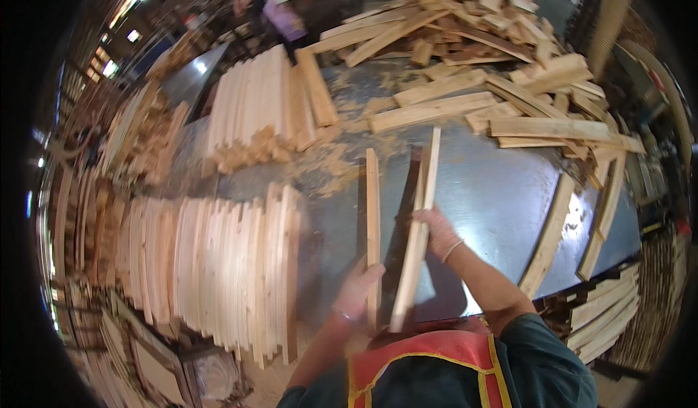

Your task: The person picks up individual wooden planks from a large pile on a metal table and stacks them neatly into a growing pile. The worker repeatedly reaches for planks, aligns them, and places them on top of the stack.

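Note:
My left hand point(358, 289), in a thin pale glove, is closed on the lower part of a narrow wooden strip point(373, 219) that stands on edge on the metal table. To its right, my right hand point(438, 235), gloved too, grips a longer wooden board point(413, 266) near its middle. This board is tilted, its near end close to my apron and its far end raised over the table. Whether a second piece lies against it I cannot tell. My fingers on the far sides of both pieces are partly hidden.
Left of my hands stands a tight row of wooden strips point(233, 263), with another stack point(251, 106) behind it. Loose boards point(465, 30) are heaped at the far right. Two boards point(549, 233) lie on the metal table point(487, 190) at right. Sawdust covers its far part; a person point(283, 12) stands beyond.

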Demonstrator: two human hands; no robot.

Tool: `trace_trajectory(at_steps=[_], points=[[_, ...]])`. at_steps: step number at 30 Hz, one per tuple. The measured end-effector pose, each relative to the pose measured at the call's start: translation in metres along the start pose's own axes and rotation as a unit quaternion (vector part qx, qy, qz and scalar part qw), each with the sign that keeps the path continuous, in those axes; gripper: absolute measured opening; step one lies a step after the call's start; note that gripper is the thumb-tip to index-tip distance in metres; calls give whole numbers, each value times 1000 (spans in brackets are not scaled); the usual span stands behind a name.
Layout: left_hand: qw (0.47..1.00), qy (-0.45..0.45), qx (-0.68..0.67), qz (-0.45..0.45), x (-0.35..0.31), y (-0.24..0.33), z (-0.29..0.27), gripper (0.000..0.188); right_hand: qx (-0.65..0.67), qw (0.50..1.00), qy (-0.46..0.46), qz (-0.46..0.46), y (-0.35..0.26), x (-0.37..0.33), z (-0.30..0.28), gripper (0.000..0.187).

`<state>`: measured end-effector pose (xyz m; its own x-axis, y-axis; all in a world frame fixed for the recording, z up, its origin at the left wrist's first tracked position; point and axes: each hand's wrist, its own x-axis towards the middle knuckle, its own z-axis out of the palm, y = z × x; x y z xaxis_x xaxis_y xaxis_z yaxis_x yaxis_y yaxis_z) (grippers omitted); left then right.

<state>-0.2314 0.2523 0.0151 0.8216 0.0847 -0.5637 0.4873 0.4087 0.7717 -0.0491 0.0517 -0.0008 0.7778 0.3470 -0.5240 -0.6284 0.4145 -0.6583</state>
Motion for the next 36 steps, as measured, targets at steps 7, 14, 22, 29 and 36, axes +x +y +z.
trace_trajectory(at_steps=[7, 14, 22, 29, 36], points=[[991, 24, 126, 46, -64, -9, -67, 74, -626, 750, -203, 67, 110, -8, 112, 97], [461, 334, 808, 156, -61, -16, -128, 69, -614, 669, -419, 30, 154, 28, 173, 71], [425, 366, 819, 121, -29, -28, -81, 85, -629, 723, -204, -200, -95, 62, 65, 47], [540, 251, 757, 269, 58, -64, 13, 77, -801, 550, 174, -161, -354, 97, -115, 80], [531, 256, 763, 267, 50, -63, 21, 72, -913, 389, 119, 2, -414, 101, -231, 98]])
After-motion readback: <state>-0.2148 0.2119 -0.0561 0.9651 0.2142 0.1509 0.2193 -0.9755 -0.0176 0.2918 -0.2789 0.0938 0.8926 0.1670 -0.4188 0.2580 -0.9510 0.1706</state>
